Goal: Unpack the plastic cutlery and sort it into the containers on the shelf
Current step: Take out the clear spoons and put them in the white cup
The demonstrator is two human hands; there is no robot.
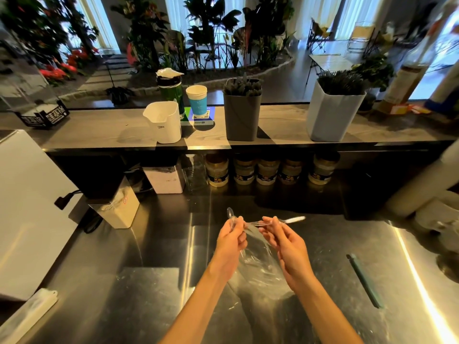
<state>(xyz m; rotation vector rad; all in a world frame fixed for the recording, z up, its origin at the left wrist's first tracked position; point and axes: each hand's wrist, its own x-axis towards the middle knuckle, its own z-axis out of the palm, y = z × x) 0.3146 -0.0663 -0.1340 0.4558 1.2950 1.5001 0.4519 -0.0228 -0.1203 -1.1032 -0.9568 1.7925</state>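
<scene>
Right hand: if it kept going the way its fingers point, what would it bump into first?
The right hand points up and left, toward the left hand. It would probably meet the left hand first, just across the clear fork they both hold. Depth is hard to judge.

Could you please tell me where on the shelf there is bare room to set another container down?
The shelf is bare between the black sign holder and the white jug, and between the grey container and the white container. Around the jug, green bottle and paper cup it is crowded.

Steel counter (154, 281) — teal stick (365, 281); shelf (99, 130) — grey container (242, 117), white container (332, 112).
</scene>
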